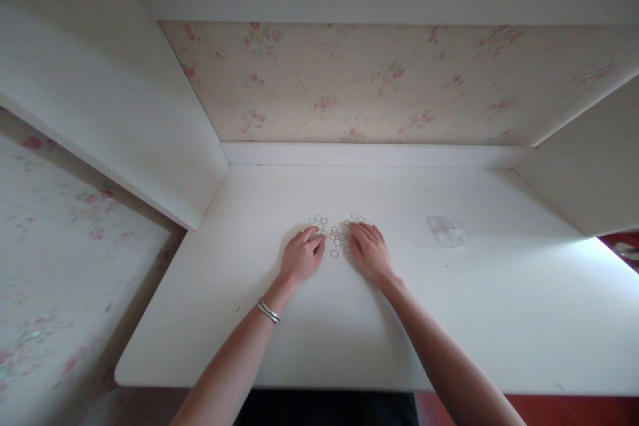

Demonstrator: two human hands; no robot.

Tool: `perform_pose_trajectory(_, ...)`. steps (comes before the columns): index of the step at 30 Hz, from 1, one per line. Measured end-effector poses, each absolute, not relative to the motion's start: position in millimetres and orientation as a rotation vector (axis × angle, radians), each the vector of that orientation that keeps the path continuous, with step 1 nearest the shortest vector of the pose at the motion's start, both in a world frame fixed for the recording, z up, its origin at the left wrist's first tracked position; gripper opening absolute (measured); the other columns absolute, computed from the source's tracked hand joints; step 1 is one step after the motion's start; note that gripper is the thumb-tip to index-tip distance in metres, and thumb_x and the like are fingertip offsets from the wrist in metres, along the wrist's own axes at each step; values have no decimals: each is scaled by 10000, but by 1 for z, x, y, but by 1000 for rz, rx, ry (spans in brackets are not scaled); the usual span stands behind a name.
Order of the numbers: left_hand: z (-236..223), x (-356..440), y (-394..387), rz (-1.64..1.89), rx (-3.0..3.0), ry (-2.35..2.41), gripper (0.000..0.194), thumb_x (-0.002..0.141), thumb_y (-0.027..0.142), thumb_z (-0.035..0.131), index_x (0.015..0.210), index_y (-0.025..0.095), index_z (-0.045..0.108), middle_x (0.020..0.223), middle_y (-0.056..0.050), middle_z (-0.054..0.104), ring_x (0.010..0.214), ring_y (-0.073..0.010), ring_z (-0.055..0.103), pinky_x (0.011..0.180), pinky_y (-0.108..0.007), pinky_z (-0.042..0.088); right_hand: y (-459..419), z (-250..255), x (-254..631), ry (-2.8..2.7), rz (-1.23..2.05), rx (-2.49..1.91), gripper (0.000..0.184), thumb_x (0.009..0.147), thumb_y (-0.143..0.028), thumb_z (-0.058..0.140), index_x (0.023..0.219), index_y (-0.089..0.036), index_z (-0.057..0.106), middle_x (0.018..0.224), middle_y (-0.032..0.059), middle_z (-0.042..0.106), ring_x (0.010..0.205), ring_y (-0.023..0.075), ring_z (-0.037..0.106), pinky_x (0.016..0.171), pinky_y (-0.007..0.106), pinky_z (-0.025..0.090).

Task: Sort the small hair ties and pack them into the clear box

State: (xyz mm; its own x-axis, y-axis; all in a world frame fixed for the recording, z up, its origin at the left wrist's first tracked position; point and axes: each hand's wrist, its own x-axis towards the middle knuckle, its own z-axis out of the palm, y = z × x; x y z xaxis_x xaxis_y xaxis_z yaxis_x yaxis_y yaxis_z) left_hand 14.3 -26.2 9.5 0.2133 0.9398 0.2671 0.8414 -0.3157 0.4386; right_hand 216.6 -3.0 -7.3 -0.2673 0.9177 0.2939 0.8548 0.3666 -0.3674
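Observation:
Several small thin rings (334, 254) lie in a loose cluster on the white desk, some overlapping. At the left side of the cluster, my left hand (302, 255) rests with its fingers bent and its thumb apart from the index finger, fingertips close to the rings. On the other side lies my right hand (370, 251), palm down with fingers stretched out, its fingertips at the rings. Both hands hide part of the cluster. Whether a fingertip presses on a ring is too small to tell. Silver bangles circle my left wrist.
A clear plastic bag (446, 231) lies on the desk (319, 333) to the right. White panels stand at the left and right, with a shelf overhead. Floral wallpaper (324, 80) covers the wall behind. The desk's rounded front-left corner is in view.

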Motion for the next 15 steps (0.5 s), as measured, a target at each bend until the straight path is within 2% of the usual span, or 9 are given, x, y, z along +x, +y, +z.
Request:
perform_pose_trajectory(7,8,13,-28,782,2238,1703,266,914,253,426,1060,254,648,1165,-43,577,1020,-168,565,923,-297,458,-35,5,212,-2260,252,-1352,337,943,-264,346,1193,-207,565,1211,53,602,1171,164,484,1087,377,253)
perform_pose_trajectory(11,7,13,-30,771,2261,1703,253,904,242,444,1071,249,635,1127,-47,582,1016,-171,563,916,-296,454,-36,3,208,-2224,276,-1420,360,941,-259,343,1253,-192,510,1263,67,564,1191,179,479,1082,394,282)
perform_pose_trajectory(15,4,12,-32,803,2246,1725,239,891,235,468,1063,247,633,1132,-52,564,910,-154,594,837,-279,482,-36,-4,210,-2109,263,-1377,343,937,-255,346,1220,-189,528,1235,79,582,1152,179,517,1040,373,355)
